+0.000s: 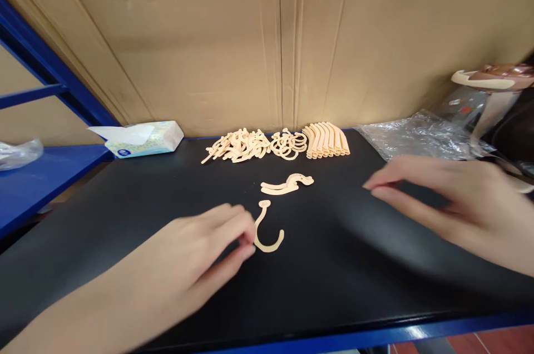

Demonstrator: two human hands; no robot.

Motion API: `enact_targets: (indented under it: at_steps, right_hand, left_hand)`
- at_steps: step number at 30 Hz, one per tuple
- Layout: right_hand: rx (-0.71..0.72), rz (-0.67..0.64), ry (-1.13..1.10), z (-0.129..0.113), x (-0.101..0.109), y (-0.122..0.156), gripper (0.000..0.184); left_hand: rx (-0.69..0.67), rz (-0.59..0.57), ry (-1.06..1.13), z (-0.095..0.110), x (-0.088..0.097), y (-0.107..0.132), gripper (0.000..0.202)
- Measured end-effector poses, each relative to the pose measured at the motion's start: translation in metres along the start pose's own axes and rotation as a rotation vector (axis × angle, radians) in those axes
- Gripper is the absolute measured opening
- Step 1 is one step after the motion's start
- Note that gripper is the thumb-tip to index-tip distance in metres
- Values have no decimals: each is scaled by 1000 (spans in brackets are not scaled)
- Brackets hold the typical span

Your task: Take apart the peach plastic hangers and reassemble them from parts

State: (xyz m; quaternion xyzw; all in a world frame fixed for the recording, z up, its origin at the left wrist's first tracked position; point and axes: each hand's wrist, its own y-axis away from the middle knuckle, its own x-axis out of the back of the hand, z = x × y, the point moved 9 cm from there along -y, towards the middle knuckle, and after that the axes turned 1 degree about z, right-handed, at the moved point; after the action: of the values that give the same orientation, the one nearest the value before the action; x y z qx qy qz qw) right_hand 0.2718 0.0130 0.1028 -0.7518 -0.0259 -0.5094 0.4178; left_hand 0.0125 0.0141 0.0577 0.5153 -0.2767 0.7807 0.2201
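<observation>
My left hand [212,248] is closed in a pinch on a beige plastic hanger hook [270,247], gripping the side of its curve. The hook's flat round end points away from me and its open curve faces right. Just beyond it on the black table lie two beige hanger arm pieces [287,183], close together. My right hand [454,207] is held above the table at the right, slightly blurred, thumb and forefinger nearly together. Whether something small is between those fingertips cannot be made out.
Along the back stand a heap of loose beige pieces [240,145], several beige hooks [288,144] and a neat row of curved hanger arms [327,140]. A tissue pack [146,140] is at back left, clear plastic bags [413,134] at back right. A cardboard wall [200,43] rises behind.
</observation>
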Motion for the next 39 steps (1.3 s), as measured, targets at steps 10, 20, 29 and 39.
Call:
enact_targets:
  at_steps: [10, 20, 29, 39]
  right_hand:
    - [223, -145, 135, 15, -96, -40, 21]
    - [69, 140, 260, 80, -73, -35, 19]
    - [-440, 160, -36, 166, -87, -24, 25]
    - [-473, 50, -76, 174, -103, -22, 46]
  left_hand:
    - [6, 122, 8, -30, -18, -82, 18]
    - [138, 266, 268, -70, -26, -78, 20]
    - [364, 305, 618, -102, -30, -79, 41]
    - [480, 331, 789, -109, -34, -76, 39]
